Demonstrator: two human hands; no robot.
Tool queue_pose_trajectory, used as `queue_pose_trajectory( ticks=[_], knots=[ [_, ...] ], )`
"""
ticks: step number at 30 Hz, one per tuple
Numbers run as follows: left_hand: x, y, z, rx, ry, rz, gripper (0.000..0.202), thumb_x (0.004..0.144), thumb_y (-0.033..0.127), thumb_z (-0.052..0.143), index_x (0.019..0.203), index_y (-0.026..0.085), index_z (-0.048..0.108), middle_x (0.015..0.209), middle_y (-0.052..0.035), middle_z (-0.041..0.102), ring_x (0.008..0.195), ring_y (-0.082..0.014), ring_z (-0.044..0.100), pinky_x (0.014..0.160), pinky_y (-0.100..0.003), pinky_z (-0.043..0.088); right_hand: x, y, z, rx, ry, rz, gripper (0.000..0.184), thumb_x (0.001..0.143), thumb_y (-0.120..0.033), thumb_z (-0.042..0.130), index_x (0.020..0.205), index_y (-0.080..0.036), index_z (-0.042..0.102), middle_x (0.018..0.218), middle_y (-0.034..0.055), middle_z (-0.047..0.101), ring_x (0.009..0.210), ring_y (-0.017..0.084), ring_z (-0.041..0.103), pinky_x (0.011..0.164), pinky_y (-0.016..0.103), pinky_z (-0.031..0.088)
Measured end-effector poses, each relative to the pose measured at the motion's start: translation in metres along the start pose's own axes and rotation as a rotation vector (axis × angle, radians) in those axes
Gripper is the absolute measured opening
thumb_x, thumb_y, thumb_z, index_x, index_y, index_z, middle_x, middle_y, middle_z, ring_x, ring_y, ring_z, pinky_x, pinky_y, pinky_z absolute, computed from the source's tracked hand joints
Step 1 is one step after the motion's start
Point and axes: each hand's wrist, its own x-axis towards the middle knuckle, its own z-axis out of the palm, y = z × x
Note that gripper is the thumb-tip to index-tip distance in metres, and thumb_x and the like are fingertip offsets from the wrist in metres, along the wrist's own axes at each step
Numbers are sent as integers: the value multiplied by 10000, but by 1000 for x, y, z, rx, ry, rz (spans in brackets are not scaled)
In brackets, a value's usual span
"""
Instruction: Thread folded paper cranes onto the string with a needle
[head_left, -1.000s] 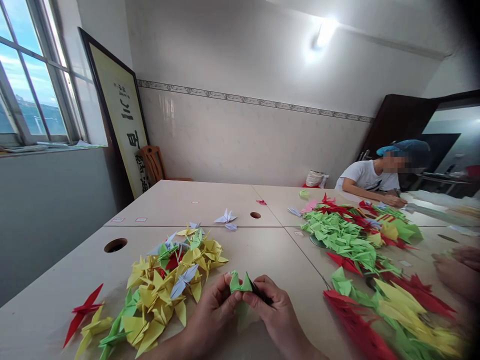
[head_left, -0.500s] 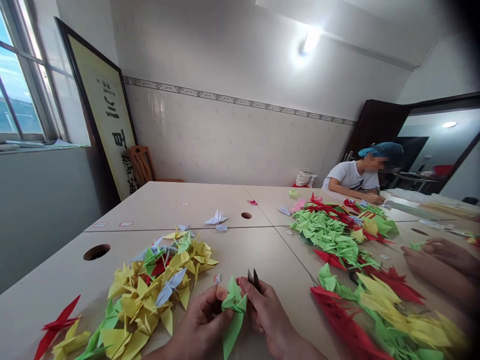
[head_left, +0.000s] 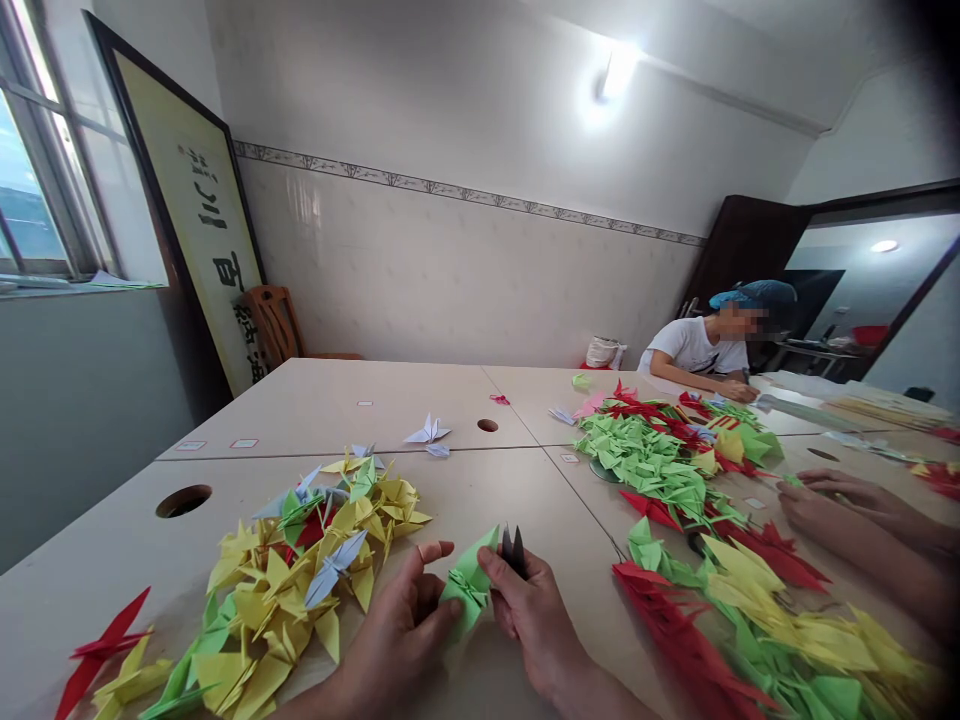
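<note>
A folded green paper crane point(head_left: 468, 588) is held between my hands above the near side of the table. My left hand point(head_left: 405, 622) has its thumb on the crane's lower left part, with its index finger lifted off. At the crane's upper right, my right hand point(head_left: 534, 612) pinches a pointed tip between thumb and finger. That same hand also keeps a dark two-bladed tool point(head_left: 514, 550), seemingly thread snips, points up; its handles are hidden in the palm. Left of my hands lies a heap of mostly yellow paper cranes point(head_left: 259, 610), with a pale blue crane point(head_left: 335, 568) on top.
On the right, a pile of green cranes point(head_left: 637, 450) and strings of red cranes point(head_left: 675, 630) and yellow ones cover the table point(head_left: 420, 400). A co-worker's hands point(head_left: 840, 500) work at the right edge. Another person point(head_left: 697, 345) sits farther back. The tabletop has round holes point(head_left: 184, 500).
The green crane has turned from hanging upright to lying aslant, tip toward the upper right. My right thumb and finger now pinch it; my left index finger has come off it.
</note>
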Motion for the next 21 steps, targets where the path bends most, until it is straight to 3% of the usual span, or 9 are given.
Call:
queue_pose_trajectory(
  ticks=[7,14,21],
  knots=[
    [0,-5,0,-43,-27,33,416,769,435,540,1062,169,412,615,41,422,564,-98,395,530,-220,331,10,4,-9,46,95,16,338,606,-418,697,620,-170,467,392,-123,288,335,26,186,325,168,128],
    [0,-2,-2,-94,-2,7,453,756,454,546,1062,163,383,610,49,424,548,-100,433,529,-232,375,20,6,-18,165,182,13,322,613,-389,687,587,-170,453,418,-109,357,309,18,240,305,160,154],
    [0,0,-1,-85,2,7,296,775,346,523,989,170,420,589,44,474,537,-110,470,545,-241,378,36,-2,-34,281,274,-27,280,641,-315,663,594,-174,425,455,-105,387,315,14,282,291,150,188]
  ],
)
